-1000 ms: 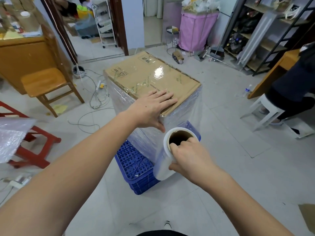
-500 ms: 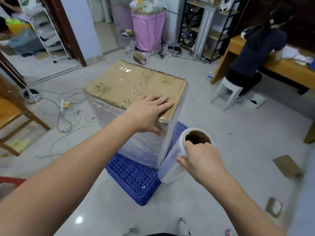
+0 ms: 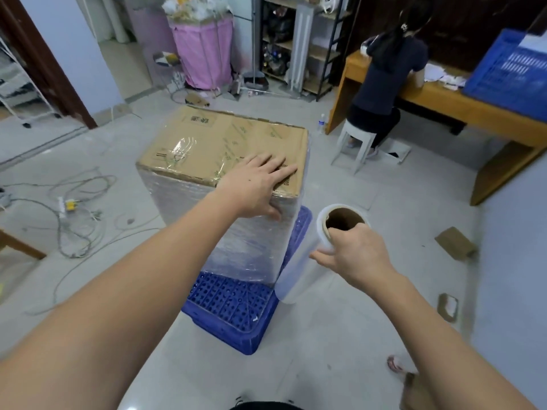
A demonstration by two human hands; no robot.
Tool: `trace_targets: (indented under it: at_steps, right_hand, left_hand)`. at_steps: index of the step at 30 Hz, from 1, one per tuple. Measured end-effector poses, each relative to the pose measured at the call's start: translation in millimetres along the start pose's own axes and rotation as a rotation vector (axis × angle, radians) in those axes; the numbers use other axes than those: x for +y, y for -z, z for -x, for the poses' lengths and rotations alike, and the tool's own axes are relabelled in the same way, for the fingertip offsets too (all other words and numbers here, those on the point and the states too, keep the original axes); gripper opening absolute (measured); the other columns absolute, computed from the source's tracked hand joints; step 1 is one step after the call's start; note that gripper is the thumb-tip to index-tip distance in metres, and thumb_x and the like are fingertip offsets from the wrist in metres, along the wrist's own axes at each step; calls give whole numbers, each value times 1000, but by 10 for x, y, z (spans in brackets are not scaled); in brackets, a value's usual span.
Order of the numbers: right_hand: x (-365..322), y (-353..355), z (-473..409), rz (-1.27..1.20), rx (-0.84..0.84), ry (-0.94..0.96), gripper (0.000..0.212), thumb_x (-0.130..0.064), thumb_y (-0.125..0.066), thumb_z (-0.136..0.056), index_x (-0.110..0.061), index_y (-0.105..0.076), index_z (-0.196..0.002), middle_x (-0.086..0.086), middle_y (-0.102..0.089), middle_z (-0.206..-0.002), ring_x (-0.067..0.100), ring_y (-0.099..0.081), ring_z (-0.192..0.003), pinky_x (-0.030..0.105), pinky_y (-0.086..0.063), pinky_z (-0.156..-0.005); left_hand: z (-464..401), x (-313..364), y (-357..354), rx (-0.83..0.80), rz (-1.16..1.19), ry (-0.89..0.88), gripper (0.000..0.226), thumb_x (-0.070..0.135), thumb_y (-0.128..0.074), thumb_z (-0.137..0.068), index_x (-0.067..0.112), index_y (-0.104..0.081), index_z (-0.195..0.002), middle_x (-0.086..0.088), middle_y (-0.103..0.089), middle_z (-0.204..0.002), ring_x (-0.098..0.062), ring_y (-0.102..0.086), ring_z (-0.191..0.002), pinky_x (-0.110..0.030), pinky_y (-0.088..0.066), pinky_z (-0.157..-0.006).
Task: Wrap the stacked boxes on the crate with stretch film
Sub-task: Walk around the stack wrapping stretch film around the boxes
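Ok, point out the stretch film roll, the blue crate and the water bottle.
stretch film roll (image 3: pixel 299 270), head view, film-covered side.
blue crate (image 3: pixel 233 306), head view, perforated top.
water bottle (image 3: pixel 321 123), head view, its body.

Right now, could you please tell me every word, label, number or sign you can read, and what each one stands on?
Nothing can be read with certainty.
Top box: dark printed marks near the far edge, blurred.
Top box: green diagonal print, too small to read.
Top box: handling symbols near the left corner, blurred.
Top box: dark print beside the left hand, partly covered, unreadable.
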State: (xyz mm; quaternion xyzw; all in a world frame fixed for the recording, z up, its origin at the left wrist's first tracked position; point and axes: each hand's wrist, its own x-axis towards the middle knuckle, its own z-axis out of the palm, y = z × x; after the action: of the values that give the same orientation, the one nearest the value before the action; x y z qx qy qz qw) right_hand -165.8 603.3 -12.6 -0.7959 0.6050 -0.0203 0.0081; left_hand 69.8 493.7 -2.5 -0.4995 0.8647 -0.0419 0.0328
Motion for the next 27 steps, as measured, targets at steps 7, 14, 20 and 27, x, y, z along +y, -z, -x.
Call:
trace_targets:
  at_steps: [7,14,20,27]
  right_hand:
    - [-268,-112,210,40,17,588,39,-51,-78,-67,-21,-53,-65,-8,-43,-49,17,-35,-63,24,-33,-57]
    - [-454,79,207,-17,-59,814,30,-39,-74,-75,-21,-51,-72,-5,-45,-55,20,-33,-60,34,-48,-70]
    - [-299,66,226,-11,-49,803,28,-43,-69,-76,-20,-53,-69,-4,-50,-53,20,-38,-57,31,-45,-73]
    - [-208,-84,219,43,-45,790,30,-43,-66,-77,-19,-51,-68,-4,-54,-52,21,-45,-52,34,-46,-76]
  left_hand:
    - [56,15,-32,7,-12,-5,116,81,-65,-79,38,0,-165,1,-6,-174,-27,-8,-159,-44,-8,-129]
    - [71,17,-18,3,-14,3,116,78,-66,-80,38,1,-165,1,-6,-174,-27,-7,-159,-44,-7,-129]
    - [44,5,-42,9,-10,4,116,79,-66,-79,39,1,-165,2,-7,-174,-27,-7,-159,-44,-8,-129]
    - [4,25,-24,1,-6,14,117,81,-66,-78,39,1,-165,2,-7,-174,-27,-7,-159,-45,-8,-129]
